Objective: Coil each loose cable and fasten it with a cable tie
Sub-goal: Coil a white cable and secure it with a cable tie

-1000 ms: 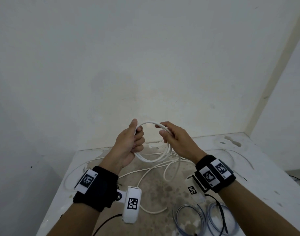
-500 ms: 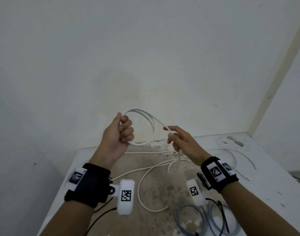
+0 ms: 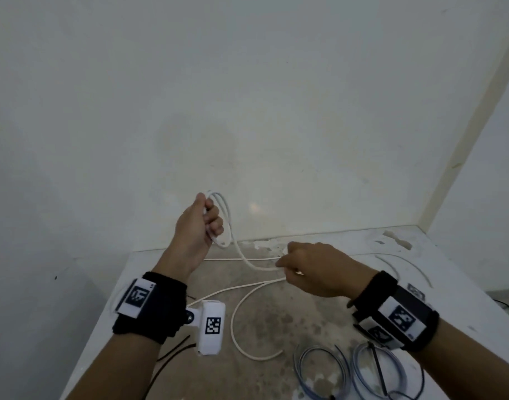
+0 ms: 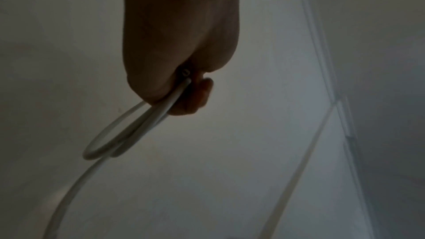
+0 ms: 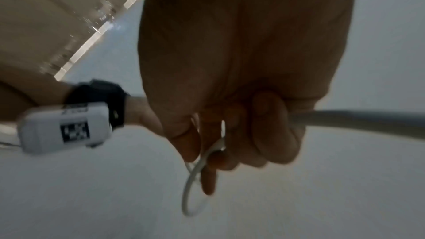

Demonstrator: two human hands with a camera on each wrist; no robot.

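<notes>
My left hand [image 3: 210, 217] is raised above the table's far left and grips a small coil of white cable [image 3: 226, 215], a couple of loops in its fist. The left wrist view shows those loops [image 4: 128, 132] hanging from the curled fingers. From the coil the cable runs down and right to my right hand [image 3: 285, 265], which pinches the loose strand [image 3: 256, 265] low over the table. In the right wrist view the cable [image 5: 195, 175] passes through the curled fingers. The rest of the white cable [image 3: 236, 313] lies in a long loop on the table.
Coiled blue-grey cables [image 3: 348, 370] with a black tie [image 3: 377, 368] across them lie at the near right of the stained table [image 3: 291, 319]. Another thin white cable [image 3: 406, 264] curves at the far right. Black wires [image 3: 172, 353] hang near my left wrist. Walls close the back and right.
My hands have drawn apart: the left rose and moved left with the coil, the right dropped toward the table and slid out along the loose strand.
</notes>
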